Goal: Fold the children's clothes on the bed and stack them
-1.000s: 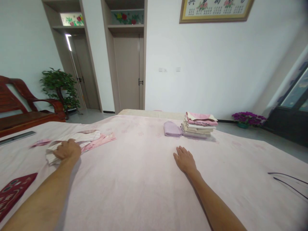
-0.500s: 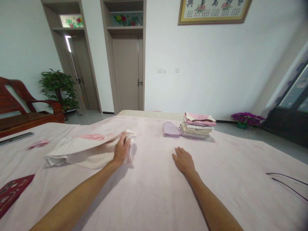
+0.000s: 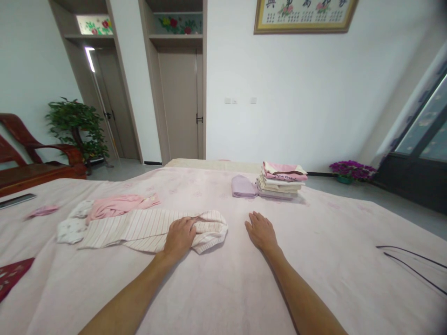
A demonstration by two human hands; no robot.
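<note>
A cream garment with thin stripes, seemingly a small pair of trousers, lies stretched sideways on the pink bedsheet. My left hand rests on its right part, fingers curled into the cloth near the elastic-looking end. My right hand lies flat on the sheet with nothing in it, fingers stretched forward. Left of the striped garment are a pink garment and a white spotted cloth, partly overlapped. Beyond my right hand sit a folded lilac cloth and a stack of folded clothes.
A small pink item, a dark flat device and a red printed piece lie at the left. Two dark cords lie on the right. A wooden bench stands beyond the left edge.
My left hand has drawn the striped garment right and nearer, and it now lies lower and flatter. The pink and spotted cloths beneath are uncovered. My right hand stays flat; the view shifted slightly.
</note>
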